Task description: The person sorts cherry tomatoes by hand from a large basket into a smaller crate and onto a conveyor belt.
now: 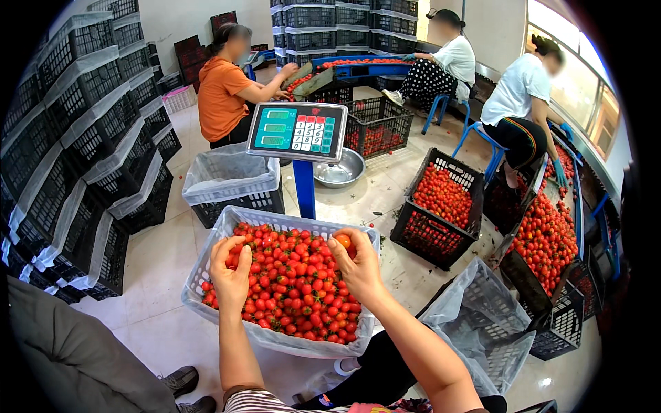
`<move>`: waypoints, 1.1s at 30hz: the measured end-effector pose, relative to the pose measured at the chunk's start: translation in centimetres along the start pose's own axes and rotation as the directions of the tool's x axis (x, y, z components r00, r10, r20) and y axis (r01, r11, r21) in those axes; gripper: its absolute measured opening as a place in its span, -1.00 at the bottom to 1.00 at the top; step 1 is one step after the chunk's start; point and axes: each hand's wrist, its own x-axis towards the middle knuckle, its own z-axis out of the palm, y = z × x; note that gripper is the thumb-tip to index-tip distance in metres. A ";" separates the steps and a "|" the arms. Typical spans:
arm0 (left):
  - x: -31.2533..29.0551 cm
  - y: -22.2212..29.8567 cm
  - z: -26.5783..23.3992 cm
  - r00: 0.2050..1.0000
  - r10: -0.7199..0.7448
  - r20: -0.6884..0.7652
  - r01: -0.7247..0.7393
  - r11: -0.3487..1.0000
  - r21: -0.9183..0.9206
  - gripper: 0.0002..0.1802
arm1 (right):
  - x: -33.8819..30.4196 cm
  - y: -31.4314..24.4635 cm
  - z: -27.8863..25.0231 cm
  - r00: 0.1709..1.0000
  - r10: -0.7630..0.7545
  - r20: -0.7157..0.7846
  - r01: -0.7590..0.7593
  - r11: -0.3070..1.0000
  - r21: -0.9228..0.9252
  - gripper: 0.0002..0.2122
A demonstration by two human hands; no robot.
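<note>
My left hand [229, 272] hovers over the left part of a white crate [195, 289] heaped with red cherry tomatoes [296, 282]. Its fingers curl with the thumb standing apart, and tomatoes show through the gap. At the crate's right side, my right hand [361, 268] grips an orange cherry tomato [343, 241] between thumb and fingers. A thin translucent liner [275, 339] folds over the crate's rim. Just beyond the crate rises a scale's display and keypad [297, 131] on a blue post [303, 189].
Stacked black crates [86, 103] line the left. A lined crate [234, 175], metal bowl [341, 168] and tomato-filled black crate [441, 206] stand beyond. Another lined crate [482, 323] is at right. Three people sit along sorting belts; a grey-trousered leg [76, 351] is close at left.
</note>
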 end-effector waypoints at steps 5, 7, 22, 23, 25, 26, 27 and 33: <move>-0.2 -0.2 -0.1 0.998 0.055 0.006 -0.055 0.997 0.055 -0.83 | -0.4 -0.2 0.9 0.998 0.041 0.049 -0.042 0.999 0.032 -0.75; -0.3 0.1 -0.3 0.996 0.026 0.085 -0.033 0.997 0.075 -0.74 | -0.3 -0.8 1.1 0.990 0.050 0.134 -0.052 0.999 0.013 -0.75; -2.4 4.4 2.4 0.987 -0.054 0.149 -0.033 0.850 0.526 -0.39 | 0.5 -0.2 -3.8 0.966 0.059 0.251 0.045 0.920 -0.389 -0.50; -2.5 4.4 2.9 0.976 -0.032 0.217 -0.068 0.895 0.440 -0.39 | 1.3 0.5 -5.8 0.986 -0.020 0.165 0.091 0.897 -0.433 -0.51; -3.0 4.5 5.6 0.919 0.072 0.387 -0.193 0.940 0.282 -0.40 | 2.6 2.5 -12.1 0.965 -0.260 -0.009 0.211 0.802 -0.560 -0.57; -3.2 5.7 7.3 0.866 0.102 0.490 -0.257 0.931 0.260 -0.40 | 3.2 2.8 -15.9 0.956 -0.285 -0.063 0.204 0.807 -0.554 -0.60; -3.8 6.3 8.9 0.818 0.145 0.557 -0.330 0.911 0.247 -0.41 | 3.3 2.5 -18.5 0.947 -0.279 -0.160 0.132 0.791 -0.598 -0.62; -9.6 17.2 26.3 0.288 0.586 0.758 -0.515 0.762 -0.393 -0.33 | -1.2 4.7 -43.5 0.764 -0.155 -0.626 -0.331 0.738 -0.588 -0.54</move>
